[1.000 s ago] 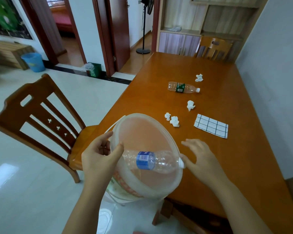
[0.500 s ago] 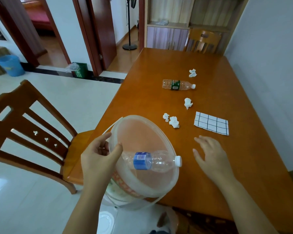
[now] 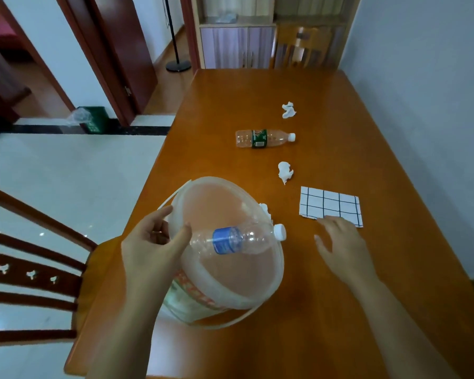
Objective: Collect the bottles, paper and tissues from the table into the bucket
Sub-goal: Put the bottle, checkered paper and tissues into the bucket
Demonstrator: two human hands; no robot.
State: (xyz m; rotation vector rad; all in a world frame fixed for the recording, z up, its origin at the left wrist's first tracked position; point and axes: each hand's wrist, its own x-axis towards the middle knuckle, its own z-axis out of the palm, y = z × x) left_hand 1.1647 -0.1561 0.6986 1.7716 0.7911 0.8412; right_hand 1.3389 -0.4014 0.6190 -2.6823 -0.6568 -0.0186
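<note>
1. Holding the bucket (image 3: 231, 274) by its near rim, the left hand (image 3: 153, 250) has its grip closed on the rim, thumb inside; the bucket sits tilted at the left edge of the desk (image 3: 394, 269).
2. Blue-label bottle (image 3: 237, 239) lies across the bucket mouth, white cap poking over the right rim; not dropped inside yet, by the look of it.
3. Right hand (image 3: 340, 247) hovers over the desk, fingers spread, grip open and empty, fingertips just beside the checked paper (image 3: 330, 205).
4. Still on the desk: green-label bottle (image 3: 264, 138) lying on its side, far tissue (image 3: 288, 110), middle tissue (image 3: 285, 172), and one tissue (image 3: 266, 210) partly hidden behind the bucket rim.
5. Handling guess: both bottles look empty, so light, thin-walled, crushable and prone to rolling; take hold around the middle, at the label.
6. Paper is flat and thin, hard to pinch off the wood; probably slide it to an edge or lift a corner.
7. Tissues are crumpled, soft, near weightless; a loose pinch should do.
8. Bucket is translucent plastic with a thin white handle hanging loose; it looks light and could tip while tilted.
9. Writing: labels on bottles and bucket side too small or blurred to read; only colours show.
</note>
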